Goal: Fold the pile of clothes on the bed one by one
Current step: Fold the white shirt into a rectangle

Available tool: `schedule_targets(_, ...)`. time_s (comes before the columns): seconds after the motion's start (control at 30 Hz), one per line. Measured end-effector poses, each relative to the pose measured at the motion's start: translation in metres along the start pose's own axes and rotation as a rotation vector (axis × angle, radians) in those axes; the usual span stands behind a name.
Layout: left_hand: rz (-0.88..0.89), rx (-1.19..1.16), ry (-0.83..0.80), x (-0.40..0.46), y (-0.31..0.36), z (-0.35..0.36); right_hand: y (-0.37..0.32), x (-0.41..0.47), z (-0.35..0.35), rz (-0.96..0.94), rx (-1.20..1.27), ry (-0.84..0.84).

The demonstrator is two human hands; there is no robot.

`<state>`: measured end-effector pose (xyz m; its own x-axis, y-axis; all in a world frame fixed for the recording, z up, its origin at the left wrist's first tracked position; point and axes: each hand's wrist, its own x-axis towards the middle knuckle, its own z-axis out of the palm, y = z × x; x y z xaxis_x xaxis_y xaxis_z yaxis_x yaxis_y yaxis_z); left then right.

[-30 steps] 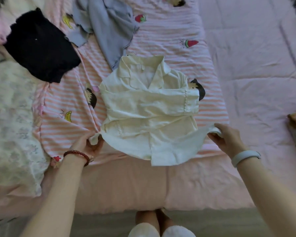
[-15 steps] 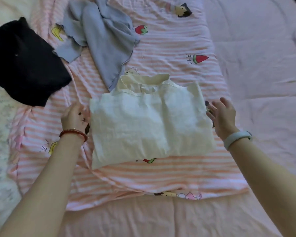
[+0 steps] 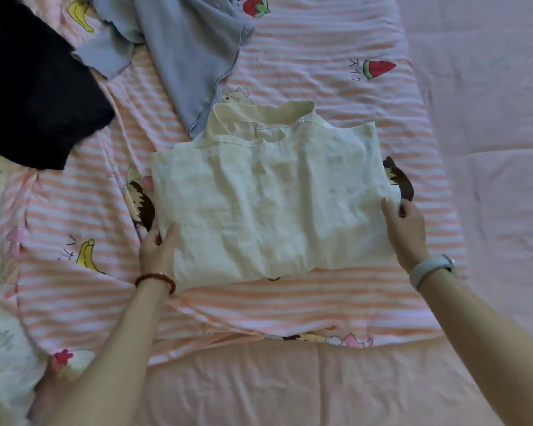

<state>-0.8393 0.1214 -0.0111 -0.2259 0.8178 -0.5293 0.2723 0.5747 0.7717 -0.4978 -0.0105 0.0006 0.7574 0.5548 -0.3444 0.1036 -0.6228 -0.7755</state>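
Cream linen collared shirt (image 3: pixel 268 201), folded, long axis across centre frame. Left hand (image 3: pixel 156 250) and right hand (image 3: pixel 405 229) each pinch an opposite short edge, equally near; next fold likely crosswise.

Two bare forearms are reaching into view from the bottom edge, with no sleeves showing on either. The left hand (image 3: pixel 157 247) is wearing a bracelet of small round reddish-brown beads (image 3: pixel 156 279), sitting snug around the wrist. The right hand (image 3: pixel 406 230) is wearing a pale, smooth wristband (image 3: pixel 430 269), light blue-grey in tone, wrapping the wrist like a fitness band or watch strap. The fingernails are looking short and plain.
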Motion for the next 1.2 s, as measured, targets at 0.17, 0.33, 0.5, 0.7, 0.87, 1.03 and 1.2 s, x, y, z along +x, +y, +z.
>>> schedule_targets(0.17,0.115,0.051,-0.011,0.041,0.057,0.023,-0.035,0.060,0.007,0.012,-0.035,0.066)
schedule_targets(0.33,0.179,0.132,0.054,0.081,0.085,0.034,-0.059,0.104,0.026,0.103,-0.052,-0.011)
schedule_targets(0.5,0.397,0.109,0.112,0.089,0.110,0.035,-0.076,0.121,0.034,-0.075,-0.096,0.108)
schedule_targets(0.7,0.522,-0.020,0.233,0.111,0.144,0.028,-0.100,0.130,0.027,-0.314,0.069,0.350)
schedule_targets(0.87,0.508,0.115,0.177,0.126,0.145,0.053,-0.102,0.143,0.035,-0.183,0.017,0.314)
schedule_targets(1.03,0.415,0.266,0.060,0.118,0.108,0.048,-0.066,0.127,0.032,-0.047,-0.097,0.096)
schedule_targets(1.2,0.451,0.447,0.165,0.025,0.019,0.013,-0.011,0.051,0.008,-0.089,-0.127,0.119)
